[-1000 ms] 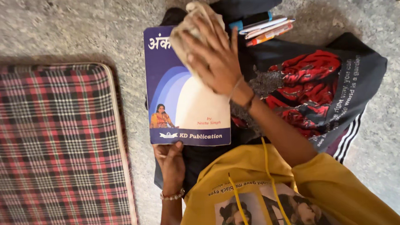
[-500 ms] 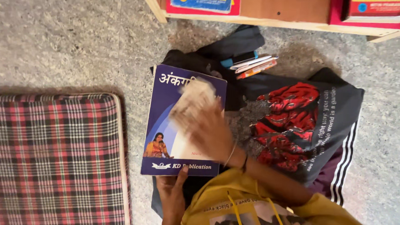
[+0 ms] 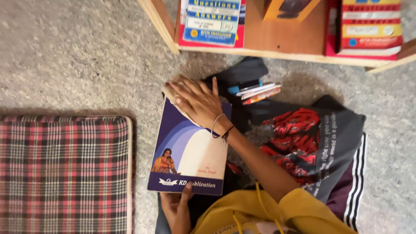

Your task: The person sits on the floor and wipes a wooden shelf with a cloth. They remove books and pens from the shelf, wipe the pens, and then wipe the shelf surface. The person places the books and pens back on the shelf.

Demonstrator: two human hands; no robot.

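A: What is in the hands rn?

B: The blue book (image 3: pixel 188 153) is held by both. The left hand (image 3: pixel 177 209) pinches its near edge from below, thumb on the cover, fingers under, so closed on the book. The right hand (image 3: pixel 195 101) lies flat on the far end, fingers spread wide, pressing a pale cloth (image 3: pixel 171 88) against the cover.

A: And where is the book exactly?

B: Between the two hands, tilted a bit, over the dark clothes (image 3: pixel 307 140) that lie under and to the right of the right forearm. Left of both hands is the checked mattress (image 3: pixel 56 180), near but apart from the book.

A: So which step is it, imo?

B: I judge it is wiping the cover. The cloth is at the far corner, so probably the stroke is at its end or at its start, I cannot tell which.

A: What does the next move need?

B: The left hand must keep the book steady, bc only one edge is gripped and the right palm pushes on the other end. The cloth should stay flat under the fingers, not bunch.

A: Anything beyond the right hand?

B: Yes, a wooden shelf (image 3: pixel 280 50) with red books (image 3: pixel 213 16), and some pens (image 3: pixel 258 92) just beside the fingertips, on the clothes.
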